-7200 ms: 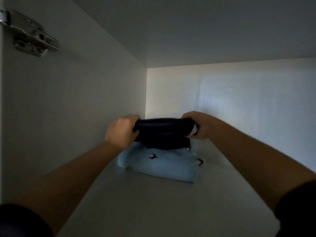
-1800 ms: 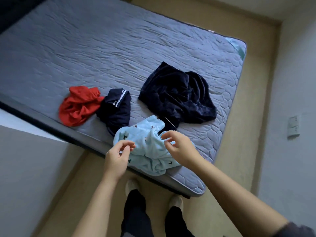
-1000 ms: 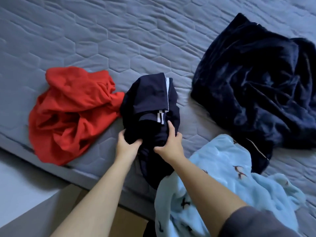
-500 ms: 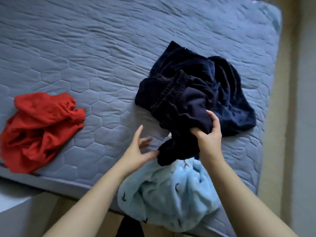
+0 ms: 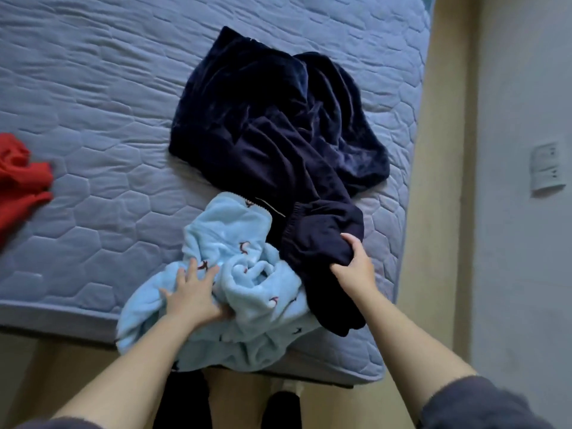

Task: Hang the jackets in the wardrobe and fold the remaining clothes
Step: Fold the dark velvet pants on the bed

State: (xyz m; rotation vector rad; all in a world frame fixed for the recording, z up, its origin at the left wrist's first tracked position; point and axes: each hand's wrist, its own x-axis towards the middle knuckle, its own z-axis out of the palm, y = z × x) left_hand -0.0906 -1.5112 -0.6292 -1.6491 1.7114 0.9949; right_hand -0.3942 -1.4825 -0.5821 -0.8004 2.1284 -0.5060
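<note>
A: Nearest the bed's edge, why is the left hand (image 5: 193, 300) flat on the light blue fleece (image 5: 235, 292)?

B: Fingers spread, thumb tucked into a fold — probably pinning the heap, which spills over the edge of the mattress (image 5: 93, 125).

A: And the right hand (image 5: 353, 263)?

B: Clenched on the dark trousers (image 5: 322, 252), bunched near the elastic waistband — likely pulling them free to fold.

A: What is in the way?

B: They lie against the fleece and over the navy velvet garment (image 5: 269, 119) behind. The red garment (image 5: 21, 178) sits well apart, far left.
</note>
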